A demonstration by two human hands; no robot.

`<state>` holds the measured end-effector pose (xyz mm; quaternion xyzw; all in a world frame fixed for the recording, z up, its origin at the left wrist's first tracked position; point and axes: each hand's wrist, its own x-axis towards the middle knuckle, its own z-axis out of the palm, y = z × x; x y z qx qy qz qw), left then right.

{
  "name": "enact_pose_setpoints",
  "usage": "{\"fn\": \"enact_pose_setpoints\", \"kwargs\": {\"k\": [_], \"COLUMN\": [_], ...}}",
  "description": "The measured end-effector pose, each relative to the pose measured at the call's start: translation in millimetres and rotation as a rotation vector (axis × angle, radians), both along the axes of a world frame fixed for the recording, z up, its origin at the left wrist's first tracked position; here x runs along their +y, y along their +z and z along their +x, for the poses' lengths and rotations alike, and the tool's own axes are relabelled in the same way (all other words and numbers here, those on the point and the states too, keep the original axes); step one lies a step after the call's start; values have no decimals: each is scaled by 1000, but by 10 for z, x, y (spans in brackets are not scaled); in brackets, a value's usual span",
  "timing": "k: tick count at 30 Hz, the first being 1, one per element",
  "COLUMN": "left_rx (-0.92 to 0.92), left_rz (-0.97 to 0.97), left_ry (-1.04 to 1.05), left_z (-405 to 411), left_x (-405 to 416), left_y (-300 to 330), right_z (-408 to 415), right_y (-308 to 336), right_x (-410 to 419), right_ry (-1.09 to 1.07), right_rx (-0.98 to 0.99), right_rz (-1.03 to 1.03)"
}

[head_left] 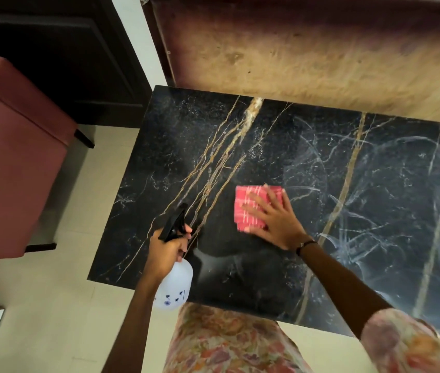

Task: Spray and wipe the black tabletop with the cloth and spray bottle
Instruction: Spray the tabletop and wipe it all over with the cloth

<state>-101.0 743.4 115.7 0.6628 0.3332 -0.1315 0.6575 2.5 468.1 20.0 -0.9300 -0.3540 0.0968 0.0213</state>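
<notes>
one black gold-veined marble tabletop (pixel 254 146), far half bare, one pink folded cloth (pixel 251 200) mid-slab under spread right hand (pixel 272 222), one translucent white spray bottle (pixel 174 286) at near-left edge, left hand (pixel 166 251) clenched round its neck

Glossy black marble tabletop (pixel 240 146) w/ gold veins, streaked wet.
Woven pink cloth (pixel 251 200); translucent plastic spray bottle (pixel 175 286); shaggy rug (pixel 321 63).

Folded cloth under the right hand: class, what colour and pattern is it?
The folded cloth is pink-red with pale check lines, in the head view.
</notes>
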Motion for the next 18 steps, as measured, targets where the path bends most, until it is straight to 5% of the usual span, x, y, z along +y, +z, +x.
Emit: {"fn": "enact_pose_setpoints", "kwargs": {"k": [4, 10, 18], "left_rx": [-1, 2, 39], "left_rz": [-13, -16, -38], "left_ry": [63, 88, 98], "left_z": [-136, -328, -540], "left_x": [-72, -76, 155], "left_y": [-23, 2, -124], "right_z": [249, -566, -975], "right_y": [20, -66, 4], "right_x": [386, 884, 95], "right_ry": [-196, 90, 127], "right_rx": [74, 37, -2], "right_rz": [-11, 41, 17]}}
